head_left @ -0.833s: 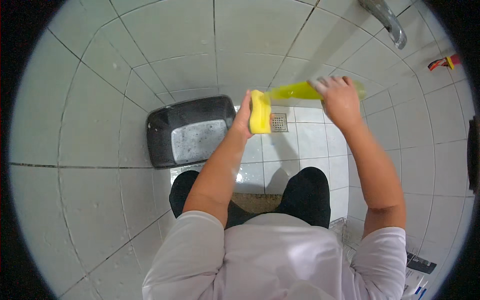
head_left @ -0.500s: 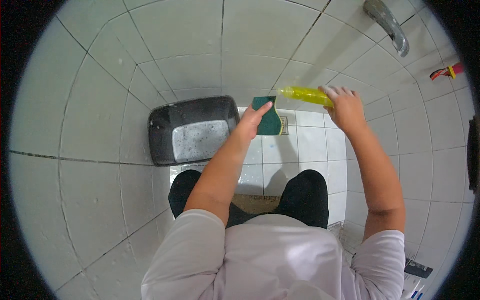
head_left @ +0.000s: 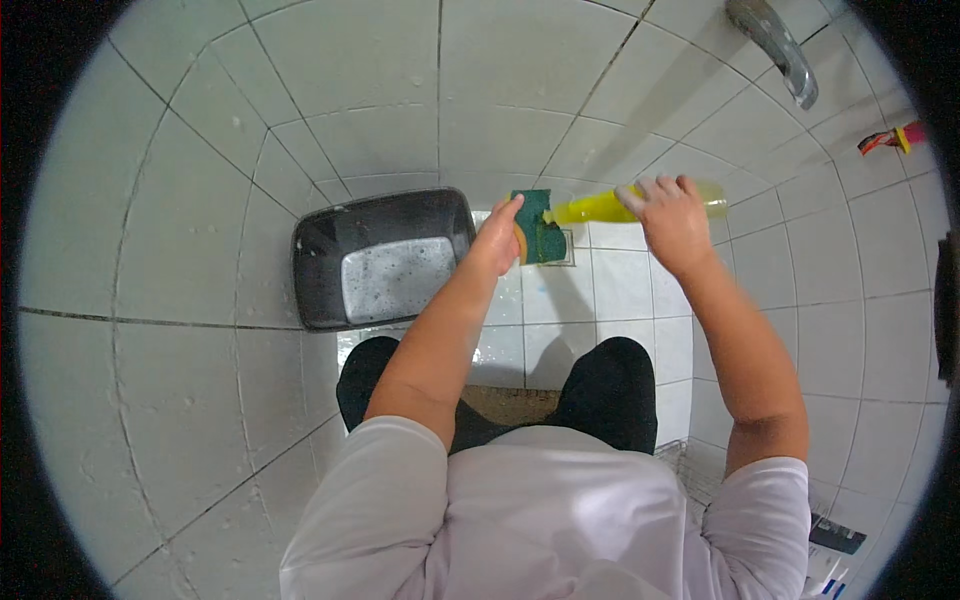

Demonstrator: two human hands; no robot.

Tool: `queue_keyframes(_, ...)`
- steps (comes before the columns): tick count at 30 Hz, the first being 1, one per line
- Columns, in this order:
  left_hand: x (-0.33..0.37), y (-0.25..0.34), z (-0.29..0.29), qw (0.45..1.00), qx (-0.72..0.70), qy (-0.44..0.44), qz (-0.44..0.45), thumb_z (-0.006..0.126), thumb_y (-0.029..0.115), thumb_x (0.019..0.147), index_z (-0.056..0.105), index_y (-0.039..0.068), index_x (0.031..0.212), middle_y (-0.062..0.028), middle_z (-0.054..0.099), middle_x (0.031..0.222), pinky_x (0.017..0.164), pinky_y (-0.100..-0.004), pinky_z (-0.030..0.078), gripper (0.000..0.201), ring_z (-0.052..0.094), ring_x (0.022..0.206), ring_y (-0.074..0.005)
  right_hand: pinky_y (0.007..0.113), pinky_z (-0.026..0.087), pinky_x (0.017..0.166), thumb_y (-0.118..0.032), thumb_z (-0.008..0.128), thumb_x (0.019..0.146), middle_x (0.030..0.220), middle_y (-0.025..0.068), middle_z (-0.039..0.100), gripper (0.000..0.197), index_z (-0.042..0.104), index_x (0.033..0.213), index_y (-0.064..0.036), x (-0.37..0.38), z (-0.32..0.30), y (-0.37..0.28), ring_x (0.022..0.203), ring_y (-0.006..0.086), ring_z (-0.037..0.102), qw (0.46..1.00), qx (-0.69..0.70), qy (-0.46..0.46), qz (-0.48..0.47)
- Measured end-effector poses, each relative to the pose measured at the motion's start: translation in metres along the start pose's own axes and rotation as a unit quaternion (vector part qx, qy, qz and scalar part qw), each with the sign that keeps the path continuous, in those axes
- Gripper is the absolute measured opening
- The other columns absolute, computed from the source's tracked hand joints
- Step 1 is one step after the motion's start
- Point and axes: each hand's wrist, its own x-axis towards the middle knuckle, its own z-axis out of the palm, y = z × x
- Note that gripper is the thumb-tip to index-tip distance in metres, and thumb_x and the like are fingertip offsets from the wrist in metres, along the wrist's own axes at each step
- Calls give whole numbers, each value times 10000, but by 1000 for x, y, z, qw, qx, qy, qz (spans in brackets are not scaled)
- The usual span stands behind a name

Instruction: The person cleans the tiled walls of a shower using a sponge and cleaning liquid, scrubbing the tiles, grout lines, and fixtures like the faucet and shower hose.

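A green scouring sponge [head_left: 540,240] with a yellow side is gripped at its left edge by my left hand [head_left: 496,238]. Its green face is turned up, and a streak of yellow liquid shows on it. My right hand [head_left: 672,222] is wrapped round a clear bottle [head_left: 598,208] of yellow-green liquid, tilted so that its nozzle points left and meets the sponge's upper right part. Below and to the left of the sponge, a dark grey basin [head_left: 308,270] with suds and water in its bottom stands against the wall.
White tiles cover the walls and the wet floor [head_left: 620,285]. A floor drain [head_left: 569,250] lies behind the sponge. At the upper right a metal tap [head_left: 775,55] juts from the wall, near a red and yellow object [head_left: 890,138]. My knees frame the near floor.
The bottle has come down and left, from beside the sponge onto its face. My left thumb has drawn back to the sponge's edge, and yellow liquid now shows on the green side.
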Motion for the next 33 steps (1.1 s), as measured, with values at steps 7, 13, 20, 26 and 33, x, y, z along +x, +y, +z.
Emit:
queue_keyframes(7,-11,9,2,1000,3,0,-22,478,281,852,388,63,1089,-102,483,1043,850,-411,401,335,495,974,-240,369,377,786,-150,506,752,926,54,560,359,510,1103,-223,9,0,3,904,199,528,994,48,8,93)
queue_keyframes(13,-4,4,10,999,40,-18,-13,594,266,776,258,51,1203,-137,434,1115,875,-427,385,583,466,1016,-269,363,432,794,-183,705,651,989,121,575,541,454,1122,-98,-49,50,-17,930,262,551,812,465,-34,352)
queue_keyframes(20,-13,-4,11,980,196,18,-2,629,49,728,454,65,1078,-81,563,921,667,-359,511,391,573,831,-232,347,417,859,-199,704,662,1055,161,533,622,360,1158,-50,-185,112,-54,1001,279,519,532,554,169,618)
queue_keyframes(26,5,-10,-5,965,249,21,-75,614,158,771,441,72,1128,-79,538,1005,715,-343,489,405,555,879,-209,313,428,795,-98,640,708,984,123,561,344,513,1025,-55,-386,30,-165,922,240,549,585,347,88,728)
queue_keyframes(33,9,-6,-9,964,245,43,-91,615,184,775,458,71,1114,-70,538,1012,733,-337,478,391,543,907,-198,325,422,824,-82,657,697,1045,112,534,494,414,1122,-11,-523,-80,-269,933,232,537,339,178,167,908)
